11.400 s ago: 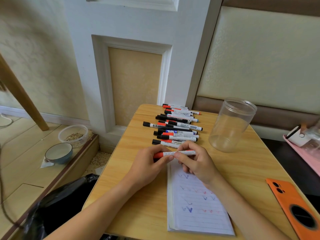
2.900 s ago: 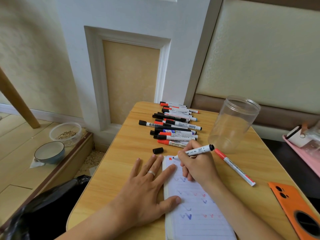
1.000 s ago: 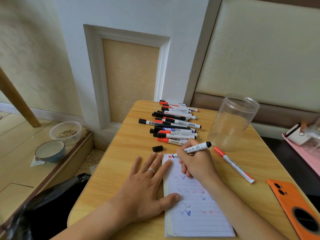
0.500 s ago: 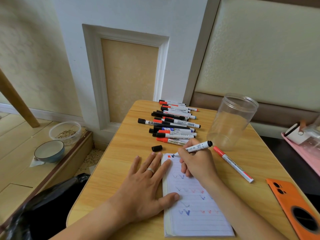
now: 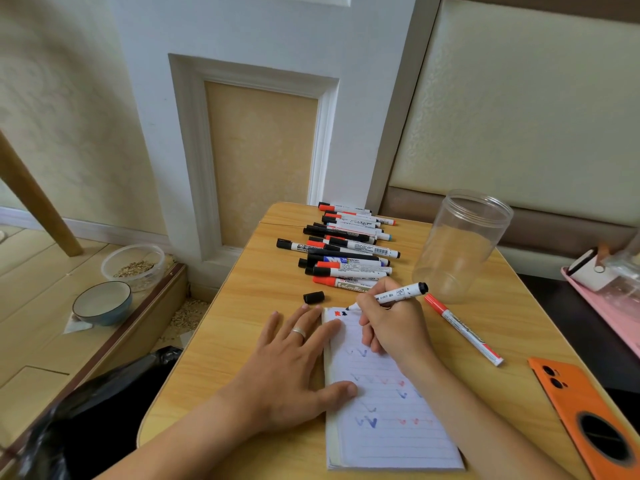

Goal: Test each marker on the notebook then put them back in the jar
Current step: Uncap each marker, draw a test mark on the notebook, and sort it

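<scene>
I'm pinching a black marker (image 5: 401, 293) in my right hand (image 5: 393, 323), scribbling atop the notebook (image 5: 388, 441), left hand (image 5: 291, 372) flat holding it down, jar (image 5: 460, 247) beyond the notebook sitting empty, pile of markers (image 5: 346, 247) waiting, so barely started.

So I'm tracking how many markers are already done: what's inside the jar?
Nothing shows inside the clear jar; the table shows through it. The red marker lies beside it.
</scene>
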